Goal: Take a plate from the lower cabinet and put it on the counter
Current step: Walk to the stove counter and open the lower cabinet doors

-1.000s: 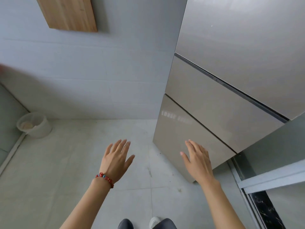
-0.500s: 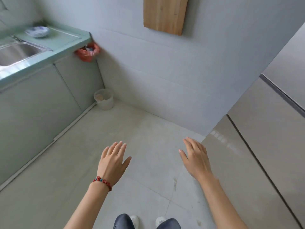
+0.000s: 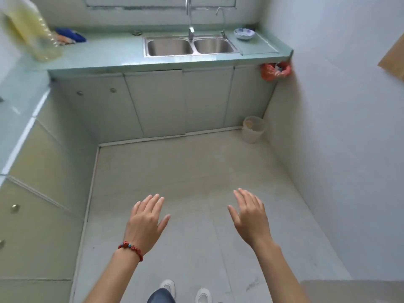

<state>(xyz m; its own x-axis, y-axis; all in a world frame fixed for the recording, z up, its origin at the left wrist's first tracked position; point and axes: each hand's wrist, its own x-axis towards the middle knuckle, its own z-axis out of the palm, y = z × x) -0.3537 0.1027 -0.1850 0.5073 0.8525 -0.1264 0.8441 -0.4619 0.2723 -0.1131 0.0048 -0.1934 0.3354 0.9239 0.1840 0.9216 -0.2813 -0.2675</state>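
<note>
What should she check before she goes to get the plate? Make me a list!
1. Left hand free: ok, open and holding nothing.
2. Right hand free: ok, open and holding nothing.
3. Pale tiled floor ahead free of obstacles: ok; the small white bin sits in the corner.
4. Grey lower cabinet doors open: not ok, all shut.
5. Plate inside: cannot tell.
6. Room on the green countertop: ok, bare patch left of the steel double sink.

Ahead of your two open grips, the pale green surface (image 3: 113, 55) carries a steel double sink (image 3: 191, 46), a small blue-and-white bowl (image 3: 244, 33) at its right end, and a blurred yellow plastic bottle (image 3: 30, 33) far left. On the grey tiled floor (image 3: 196, 167), up right of your right grip, stands a pale plastic bin (image 3: 253, 129).
</note>
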